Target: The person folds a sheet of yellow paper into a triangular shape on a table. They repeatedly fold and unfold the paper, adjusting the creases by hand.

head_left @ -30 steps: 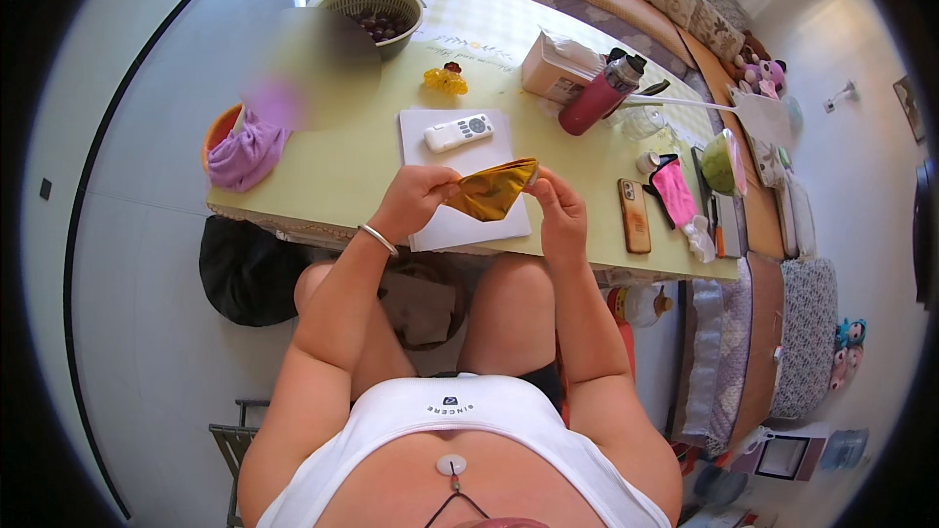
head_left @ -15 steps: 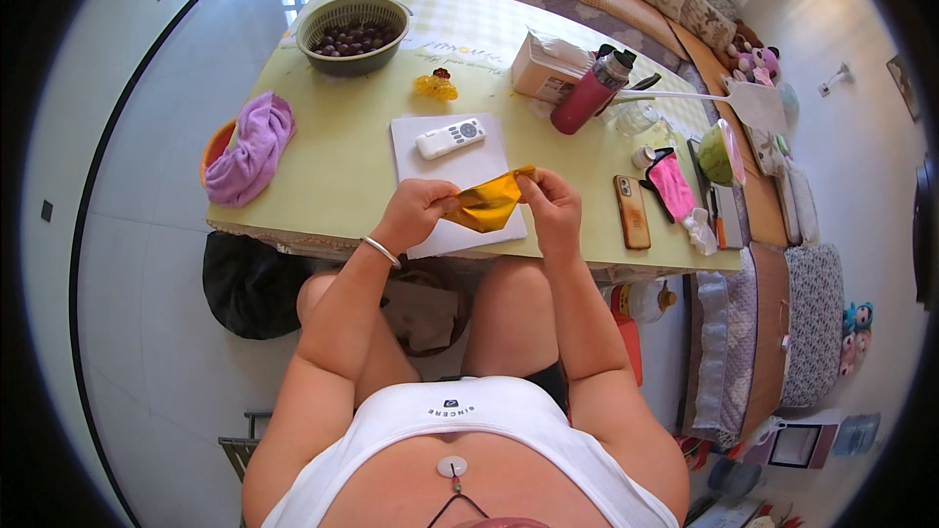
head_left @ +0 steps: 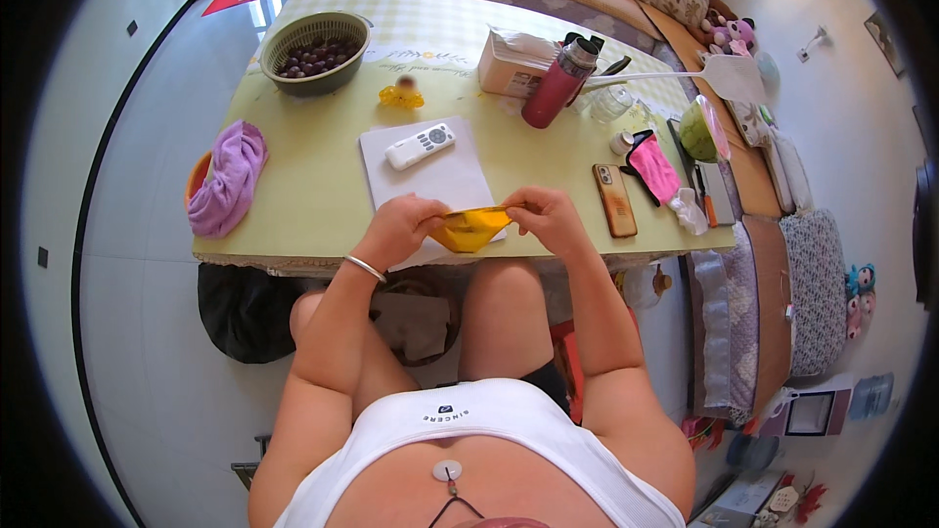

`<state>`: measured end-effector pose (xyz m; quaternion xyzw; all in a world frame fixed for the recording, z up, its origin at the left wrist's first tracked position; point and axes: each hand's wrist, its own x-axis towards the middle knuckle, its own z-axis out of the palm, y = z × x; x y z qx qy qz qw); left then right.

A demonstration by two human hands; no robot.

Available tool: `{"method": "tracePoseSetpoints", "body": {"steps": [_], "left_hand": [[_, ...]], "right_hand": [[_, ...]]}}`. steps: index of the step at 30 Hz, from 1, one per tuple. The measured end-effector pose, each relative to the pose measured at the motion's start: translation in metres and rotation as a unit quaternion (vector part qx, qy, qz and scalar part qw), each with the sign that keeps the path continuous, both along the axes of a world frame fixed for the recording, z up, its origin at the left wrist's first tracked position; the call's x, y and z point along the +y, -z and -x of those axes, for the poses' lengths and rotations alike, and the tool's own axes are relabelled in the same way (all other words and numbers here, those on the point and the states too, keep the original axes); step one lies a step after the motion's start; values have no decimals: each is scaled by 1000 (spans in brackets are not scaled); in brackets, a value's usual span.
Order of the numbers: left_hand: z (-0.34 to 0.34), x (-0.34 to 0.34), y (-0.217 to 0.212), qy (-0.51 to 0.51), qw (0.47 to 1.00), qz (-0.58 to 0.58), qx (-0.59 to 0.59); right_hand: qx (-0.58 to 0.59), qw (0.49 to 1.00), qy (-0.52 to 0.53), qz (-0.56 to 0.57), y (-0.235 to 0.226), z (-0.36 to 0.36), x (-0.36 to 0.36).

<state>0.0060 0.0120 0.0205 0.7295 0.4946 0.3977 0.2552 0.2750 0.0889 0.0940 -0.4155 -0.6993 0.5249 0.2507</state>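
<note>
Both forearms reached forward from the lower edge, elbows bent and angled inward so the hands met at centre. The left hand (head_left: 399,225), a thin bangle on its wrist, was closed in a pinching grip; the right hand (head_left: 544,217) mirrored it, fingers curled, knuckles up.

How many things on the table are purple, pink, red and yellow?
Purple: 1, the cloth
Pink: 1, the pouch
Red: 1, the bottle
Yellow: 2, the folded paper held by the left hand and right hand, and the small toy
Total: 5
</note>
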Motion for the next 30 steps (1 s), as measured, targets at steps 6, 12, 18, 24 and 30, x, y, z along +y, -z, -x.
{"method": "tracePoseSetpoints", "body": {"steps": [6,12,18,24,30], "left_hand": [[7,-4,-11,-159,980,-104,-68],[7,5,1,-197,964,-43,-171],[5,2,-1,-194,973,-39,-118],[8,2,-1,-206,970,-40,-125],[9,1,-3,-205,970,-42,-121]], "right_hand": [[126,959,247,54,21,-58,35],[233,824,508,96,90,-119,93],[267,761,582,99,108,-103,135],[313,713,607,157,96,-63,154],[289,720,608,168,105,-64,159]]}}
